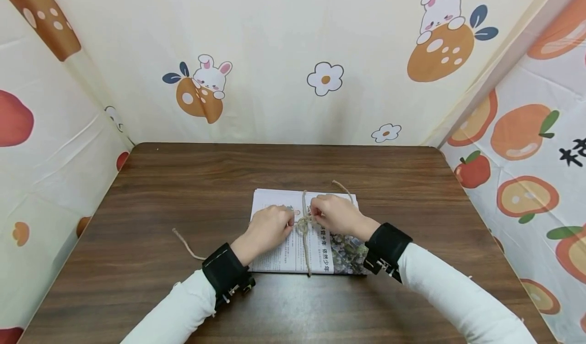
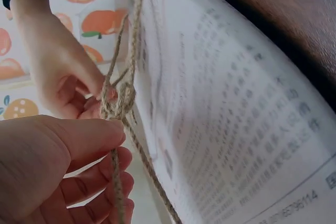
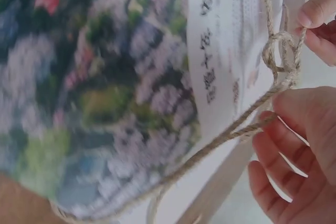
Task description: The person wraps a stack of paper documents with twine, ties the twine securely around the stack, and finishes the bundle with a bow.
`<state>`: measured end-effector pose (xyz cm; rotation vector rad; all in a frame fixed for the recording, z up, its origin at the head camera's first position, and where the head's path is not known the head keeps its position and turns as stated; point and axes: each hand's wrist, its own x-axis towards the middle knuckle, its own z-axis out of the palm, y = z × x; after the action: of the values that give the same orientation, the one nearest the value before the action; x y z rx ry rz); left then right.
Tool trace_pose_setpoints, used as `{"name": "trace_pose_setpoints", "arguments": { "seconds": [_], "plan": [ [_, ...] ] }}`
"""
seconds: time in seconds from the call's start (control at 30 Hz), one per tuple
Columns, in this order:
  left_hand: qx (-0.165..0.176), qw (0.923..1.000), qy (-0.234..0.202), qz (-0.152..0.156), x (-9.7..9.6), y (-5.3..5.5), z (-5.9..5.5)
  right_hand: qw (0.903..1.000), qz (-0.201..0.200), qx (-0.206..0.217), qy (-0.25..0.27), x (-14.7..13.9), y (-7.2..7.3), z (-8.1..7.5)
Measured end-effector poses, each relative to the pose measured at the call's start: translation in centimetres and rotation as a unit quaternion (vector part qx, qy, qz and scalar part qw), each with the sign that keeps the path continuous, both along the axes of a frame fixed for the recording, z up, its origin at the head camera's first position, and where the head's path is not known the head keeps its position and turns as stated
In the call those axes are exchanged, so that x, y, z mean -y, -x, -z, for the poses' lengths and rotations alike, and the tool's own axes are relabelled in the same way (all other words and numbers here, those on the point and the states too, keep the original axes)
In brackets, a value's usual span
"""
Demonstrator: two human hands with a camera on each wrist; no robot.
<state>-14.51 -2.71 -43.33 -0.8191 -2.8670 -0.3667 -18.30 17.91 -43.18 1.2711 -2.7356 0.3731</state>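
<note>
A folded newspaper lies on the table with jute twine running across its top from far edge to near edge. Near its middle is a loose knot with a small loop, clearest in the right wrist view. My left hand is just left of the knot; in the left wrist view its thumb and forefinger pinch a strand of twine. From the right side my right hand pinches another strand between thumb and forefinger, close to the knot.
One twine end trails on the wooden table beyond the left wrist. Another length sticks up past the newspaper's far right corner. Printed cloth walls enclose the table at the back and both sides. Each wrist wears a black band.
</note>
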Motion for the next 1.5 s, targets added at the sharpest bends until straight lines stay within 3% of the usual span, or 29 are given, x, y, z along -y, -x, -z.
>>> {"name": "trace_pose_setpoints", "arguments": {
  "seconds": [0.13,0.4,0.77,1.07,1.5],
  "plan": [
    [0.0,0.9999,-0.013,0.004,-0.1,-0.5,-0.4,0.9984,-0.005,-0.057,-0.005,-0.1,-0.1,-0.6],
    [-0.011,0.9995,-0.029,0.006,0.4,-1.0,-0.2,0.9953,-0.024,-0.09,-0.024,0.0,-0.3,-1.0],
    [0.004,0.9988,-0.045,0.019,1.3,-1.5,0.9,0.9964,0.001,-0.075,-0.039,-1.7,0.1,-0.7],
    [0.016,0.9986,-0.049,0.013,1.6,-1.5,1.1,0.9967,0.023,-0.067,-0.04,-2.9,0.9,0.0],
    [0.074,0.9963,-0.043,0.01,2.1,-1.2,1.2,0.9965,0.038,-0.054,-0.05,-3.5,1.9,0.6]
  ]
}}
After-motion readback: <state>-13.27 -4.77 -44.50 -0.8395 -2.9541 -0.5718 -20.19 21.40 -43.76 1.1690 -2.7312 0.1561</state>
